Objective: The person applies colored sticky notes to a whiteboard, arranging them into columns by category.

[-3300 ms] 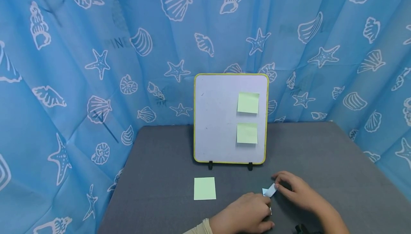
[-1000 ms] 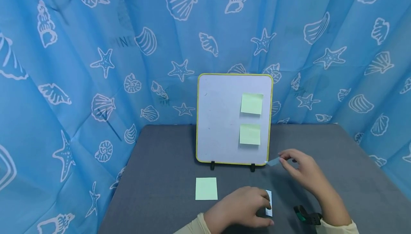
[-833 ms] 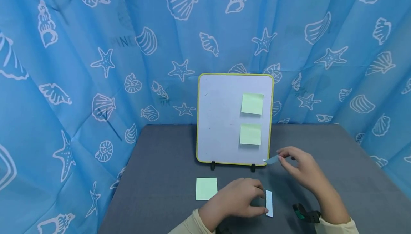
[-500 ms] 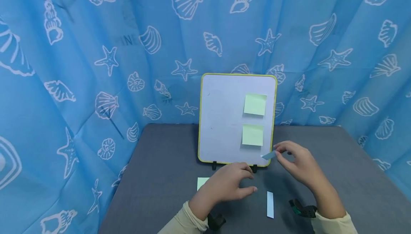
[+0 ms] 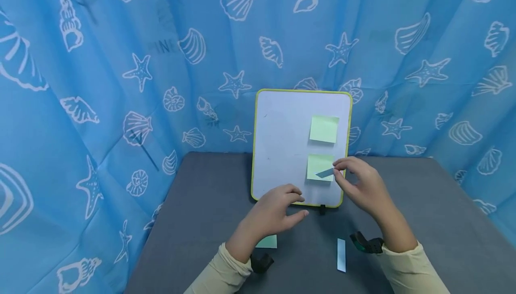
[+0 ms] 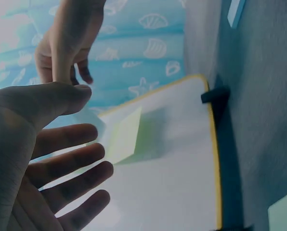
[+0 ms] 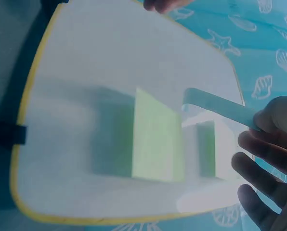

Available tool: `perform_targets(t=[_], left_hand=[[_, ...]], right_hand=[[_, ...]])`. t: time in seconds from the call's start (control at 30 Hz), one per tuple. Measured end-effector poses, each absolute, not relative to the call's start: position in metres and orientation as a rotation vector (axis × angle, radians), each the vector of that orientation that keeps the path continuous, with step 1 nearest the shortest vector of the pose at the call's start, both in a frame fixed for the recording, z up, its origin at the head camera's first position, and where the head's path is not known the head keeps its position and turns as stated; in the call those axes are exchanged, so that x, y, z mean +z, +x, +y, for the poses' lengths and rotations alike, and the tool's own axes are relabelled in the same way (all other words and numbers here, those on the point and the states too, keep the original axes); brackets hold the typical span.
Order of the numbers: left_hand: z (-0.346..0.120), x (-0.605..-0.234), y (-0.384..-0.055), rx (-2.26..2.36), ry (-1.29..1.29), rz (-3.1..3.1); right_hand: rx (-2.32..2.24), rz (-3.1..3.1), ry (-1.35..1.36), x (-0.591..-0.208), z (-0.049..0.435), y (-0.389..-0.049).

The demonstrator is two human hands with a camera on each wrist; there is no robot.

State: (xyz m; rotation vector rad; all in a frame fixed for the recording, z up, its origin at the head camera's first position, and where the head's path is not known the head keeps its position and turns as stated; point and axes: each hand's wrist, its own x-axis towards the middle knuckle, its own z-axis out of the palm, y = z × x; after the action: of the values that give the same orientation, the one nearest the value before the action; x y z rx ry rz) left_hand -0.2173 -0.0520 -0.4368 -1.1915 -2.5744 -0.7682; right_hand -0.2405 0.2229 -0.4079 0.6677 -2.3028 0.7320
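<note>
One blue strip (image 5: 324, 173) pinched before the whiteboard (image 5: 278, 146)

Head view: the whiteboard, edged in yellow, stands at the back of the grey worktop (image 5: 201, 222). The right hand (image 5: 360, 184) pinches the blue strip between thumb and fingertips in front of the whiteboard's lower right, overlapping the lower green note (image 5: 318, 159). The upper green note (image 5: 324, 129) is stuck to the whiteboard above that one. Before its lower edge hangs the left hand (image 5: 272, 211), fingers apart and slightly bent. Nearer the viewer than the whiteboard, a third green note (image 5: 268, 242), partly covered, and a second blue strip (image 5: 341, 256) lie flat. On the patterned blue curtain (image 5: 225, 52), up and left of the whiteboard, faint letters (image 5: 164, 47) read "INE".

Left wrist view: the left hand's fingers are spread before the whiteboard; a black foot (image 6: 215, 95) clasps its bottom edge.

Right wrist view: the strip's free end curls near the lower note; I cannot tell whether they touch. Both notes on the whiteboard bend outward, casting shadows.
</note>
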Motion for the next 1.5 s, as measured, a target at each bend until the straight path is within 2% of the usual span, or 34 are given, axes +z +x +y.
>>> perform_targets(t=[0.4,1.0,1.5], left_hand=[[-0.067,-0.412,-0.238,-0.722,-1.077,-2.511],[-0.071,-0.363,-0.259,-0.704,-1.056,-2.445],[-0.078,-0.355,-0.293,-0.713,-1.023,-2.344]], right_hand=[[0.678,-2.144,0.694,-0.378,0.199,-0.266],[0.519,-2.012,0.745,-0.338,0.174,-0.296],[0.372,-1.984,0.783,-0.332,0.156,-0.332]])
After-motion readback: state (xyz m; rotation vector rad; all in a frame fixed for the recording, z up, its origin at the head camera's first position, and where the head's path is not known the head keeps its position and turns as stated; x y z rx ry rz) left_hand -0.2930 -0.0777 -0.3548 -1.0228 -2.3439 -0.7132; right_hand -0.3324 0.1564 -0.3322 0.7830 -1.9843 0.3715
